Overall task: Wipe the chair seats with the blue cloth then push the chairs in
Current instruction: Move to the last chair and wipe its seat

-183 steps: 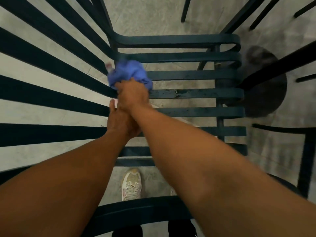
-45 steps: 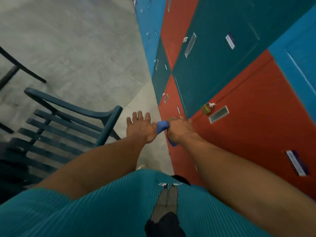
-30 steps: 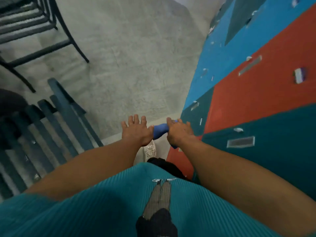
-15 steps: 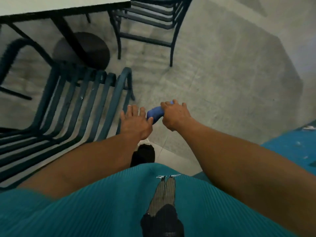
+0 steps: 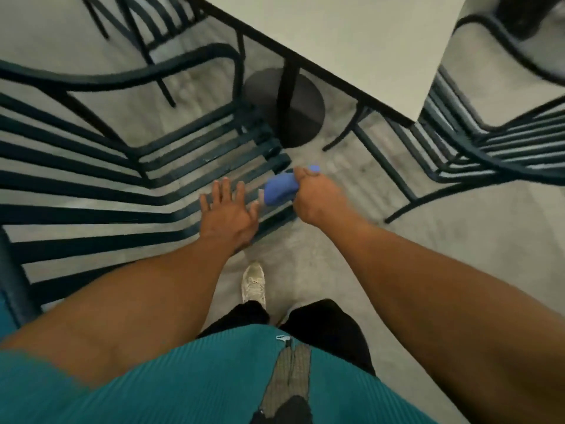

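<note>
A dark green slatted chair fills the left of the view, its seat pointing toward the table's base. My left hand hovers flat with fingers spread over the near right edge of that seat. My right hand is just right of the seat's corner, shut on the bunched blue cloth. A second slatted chair stands at the right, partly under the table's corner.
A pale square table on a black pedestal base stands ahead. Another chair is at the top left, and one more at the top right. My shoe is on the grey concrete floor below my hands.
My view has swung from the coloured lockers back to the table and chairs. Both hands now sit over the left chair's seat edge, the cloth still in my right hand.
</note>
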`<action>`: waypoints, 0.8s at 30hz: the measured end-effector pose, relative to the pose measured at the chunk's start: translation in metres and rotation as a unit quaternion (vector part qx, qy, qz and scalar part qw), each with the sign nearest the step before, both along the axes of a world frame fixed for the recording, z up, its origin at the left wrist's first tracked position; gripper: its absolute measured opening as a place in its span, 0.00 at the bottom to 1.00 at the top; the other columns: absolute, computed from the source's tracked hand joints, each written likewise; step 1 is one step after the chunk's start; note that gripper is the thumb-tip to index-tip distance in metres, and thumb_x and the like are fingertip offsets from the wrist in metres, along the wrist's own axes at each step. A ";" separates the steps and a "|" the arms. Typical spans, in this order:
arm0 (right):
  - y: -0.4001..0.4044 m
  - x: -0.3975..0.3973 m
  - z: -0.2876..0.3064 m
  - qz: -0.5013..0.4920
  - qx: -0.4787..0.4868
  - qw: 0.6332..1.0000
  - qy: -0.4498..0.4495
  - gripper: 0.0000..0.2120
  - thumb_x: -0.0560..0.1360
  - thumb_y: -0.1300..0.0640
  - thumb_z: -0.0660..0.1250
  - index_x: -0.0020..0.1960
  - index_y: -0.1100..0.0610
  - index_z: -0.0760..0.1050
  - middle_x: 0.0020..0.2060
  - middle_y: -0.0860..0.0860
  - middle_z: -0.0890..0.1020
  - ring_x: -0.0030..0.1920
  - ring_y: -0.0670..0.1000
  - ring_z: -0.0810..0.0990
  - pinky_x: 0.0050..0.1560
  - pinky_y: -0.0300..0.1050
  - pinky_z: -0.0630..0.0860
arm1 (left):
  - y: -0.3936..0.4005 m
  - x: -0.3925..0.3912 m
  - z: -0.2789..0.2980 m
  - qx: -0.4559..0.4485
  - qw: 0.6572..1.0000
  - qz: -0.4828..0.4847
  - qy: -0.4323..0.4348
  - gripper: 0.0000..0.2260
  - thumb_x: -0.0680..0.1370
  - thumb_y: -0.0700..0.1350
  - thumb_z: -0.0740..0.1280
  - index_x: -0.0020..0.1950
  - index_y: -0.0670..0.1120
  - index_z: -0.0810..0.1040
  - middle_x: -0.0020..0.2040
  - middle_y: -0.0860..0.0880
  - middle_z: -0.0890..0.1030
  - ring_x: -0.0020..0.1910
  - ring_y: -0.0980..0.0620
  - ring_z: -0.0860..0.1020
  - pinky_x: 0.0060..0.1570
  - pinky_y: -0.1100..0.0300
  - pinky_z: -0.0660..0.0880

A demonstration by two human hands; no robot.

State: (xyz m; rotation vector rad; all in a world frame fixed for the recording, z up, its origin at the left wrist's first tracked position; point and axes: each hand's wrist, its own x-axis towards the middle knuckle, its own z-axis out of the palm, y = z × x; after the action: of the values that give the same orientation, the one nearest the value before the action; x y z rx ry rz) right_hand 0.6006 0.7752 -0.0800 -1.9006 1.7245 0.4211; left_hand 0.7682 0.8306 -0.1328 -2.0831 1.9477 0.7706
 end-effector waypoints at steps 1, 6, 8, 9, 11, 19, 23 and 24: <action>-0.018 0.011 -0.004 0.018 0.012 1.000 -0.011 0.31 0.75 0.60 0.66 0.75 0.57 0.58 0.71 0.59 0.66 0.68 0.62 0.69 0.66 0.58 0.69 | -0.005 0.006 -0.008 0.008 1.000 0.027 0.005 0.29 0.82 0.60 0.45 0.80 0.48 0.47 0.80 0.42 0.45 0.78 0.42 0.42 0.74 0.40 0.42; -0.103 0.058 -0.067 0.035 -0.022 0.997 -0.070 0.24 0.76 0.59 0.62 0.71 0.58 0.63 0.62 0.64 0.75 0.62 0.65 0.73 0.59 0.56 0.70 | -0.026 0.041 -0.072 0.072 0.986 0.150 0.020 0.29 0.82 0.58 0.48 0.80 0.48 0.44 0.79 0.42 0.42 0.78 0.41 0.41 0.74 0.40 0.42; -0.140 0.074 -0.105 -0.005 -0.035 0.994 -0.102 0.18 0.76 0.59 0.62 0.66 0.61 0.68 0.59 0.64 0.77 0.59 0.65 0.74 0.56 0.55 0.71 | -0.033 0.057 -0.109 0.109 0.971 0.208 0.034 0.30 0.82 0.57 0.49 0.79 0.48 0.42 0.79 0.42 0.39 0.77 0.40 0.40 0.75 0.41 0.42; -0.159 0.078 -0.120 -0.024 -0.045 0.993 -0.108 0.16 0.77 0.59 0.62 0.63 0.61 0.71 0.58 0.64 0.77 0.58 0.65 0.75 0.56 0.54 0.71 | -0.036 0.064 -0.125 0.124 0.965 0.228 0.044 0.30 0.82 0.56 0.49 0.79 0.48 0.40 0.79 0.42 0.38 0.77 0.40 0.39 0.75 0.40 0.42; -0.202 0.090 -0.155 -0.040 -0.080 0.990 -0.112 0.13 0.77 0.58 0.62 0.59 0.61 0.75 0.56 0.63 0.79 0.57 0.64 0.76 0.55 0.52 0.72 | -0.045 0.079 -0.161 0.142 0.953 0.263 0.044 0.31 0.83 0.56 0.50 0.79 0.49 0.38 0.78 0.42 0.37 0.77 0.41 0.38 0.74 0.40 0.42; -0.304 0.150 -0.297 -0.024 -0.176 0.984 -0.035 0.19 0.81 0.52 0.55 0.61 0.65 0.73 0.63 0.65 0.73 0.63 0.65 0.71 0.63 0.55 0.66 | -0.062 0.098 -0.278 0.114 0.948 0.296 -0.012 0.31 0.82 0.59 0.45 0.78 0.49 0.34 0.77 0.43 0.33 0.77 0.41 0.36 0.74 0.42 0.39; -0.247 0.218 -0.347 0.029 -0.172 0.981 -0.090 0.19 0.80 0.59 0.56 0.68 0.66 0.67 0.67 0.64 0.69 0.69 0.64 0.66 0.71 0.57 0.59 | -0.054 0.093 -0.296 0.079 0.950 0.301 -0.041 0.30 0.81 0.61 0.40 0.77 0.51 0.32 0.76 0.44 0.30 0.75 0.42 0.32 0.73 0.43 0.34; -0.217 0.242 -0.348 0.079 -0.157 0.977 -0.118 0.20 0.80 0.60 0.56 0.70 0.64 0.64 0.68 0.63 0.68 0.69 0.63 0.65 0.71 0.57 0.58 | -0.054 0.092 -0.298 0.073 0.950 0.302 -0.043 0.30 0.81 0.62 0.40 0.76 0.51 0.31 0.76 0.44 0.30 0.75 0.42 0.32 0.72 0.43 0.32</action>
State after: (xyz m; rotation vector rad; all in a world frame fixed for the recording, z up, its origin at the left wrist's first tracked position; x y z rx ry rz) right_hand 0.8426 0.5581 -0.4283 -2.2175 1.5604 -0.0265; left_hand 0.8601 0.7770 -0.4304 -2.5843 1.1555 0.8685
